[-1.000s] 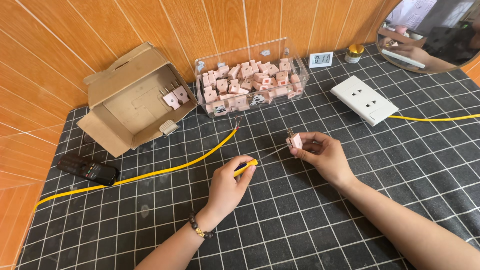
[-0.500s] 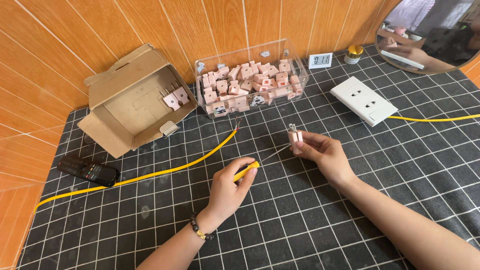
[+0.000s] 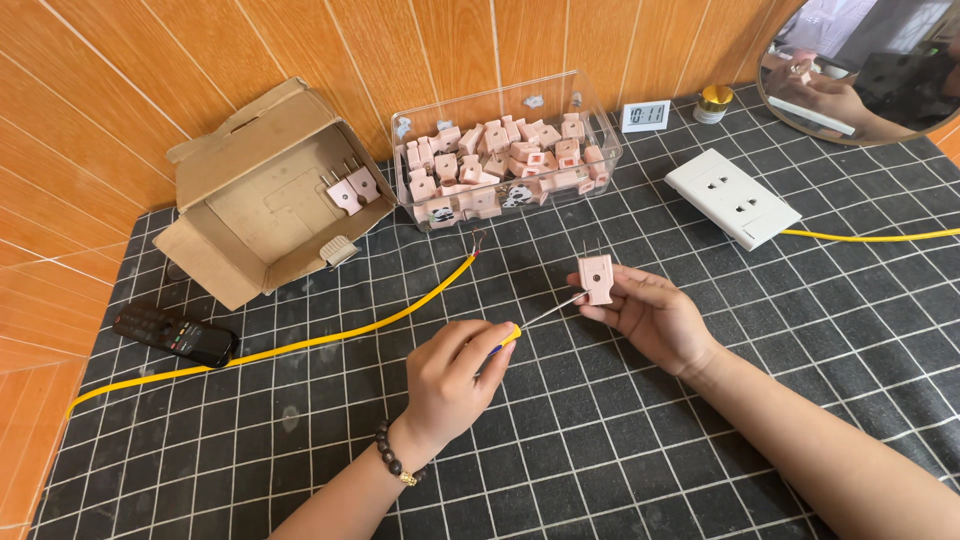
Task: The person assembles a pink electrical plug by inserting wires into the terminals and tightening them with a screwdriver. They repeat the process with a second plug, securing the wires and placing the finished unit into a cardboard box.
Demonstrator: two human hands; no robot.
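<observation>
Fingers of the right hand point(image 3: 655, 315) curled around a small pink plug point(image 3: 596, 278), held upright above the tabletop point(image 3: 620, 440), two metal prongs pointing up. Fingers of the left hand point(image 3: 455, 375) closed on a screwdriver point(image 3: 535, 322) with a yellow-and-blue handle; its thin metal shaft runs up and right, tip meeting the lower left side of the plug. Beaded bracelet point(image 3: 392, 458) on the left wrist.

Tabletop covered by a dark mat with a white grid. Yellow cable point(image 3: 300, 345) lies across it from the left edge toward the centre, bare end near the clear plastic bin point(image 3: 500, 100). Bin stands against the wooden wall, filled with many more pink plugs point(image 3: 505, 165). Left of it, an open cardboard box point(image 3: 260, 190) on its side, two pink plugs and a small white part inside. Black remote control point(image 3: 175, 335) lies just beside the box, near the cable.

Right of the bin: white wall socket plate point(image 3: 732, 197) with a second yellow cable point(image 3: 870, 236) running off to the right edge. Behind it, a small digital clock point(image 3: 645, 116) and a gold-lidded jar point(image 3: 714, 102). Round mirror point(image 3: 870, 70) at top right, reflection unclear.
</observation>
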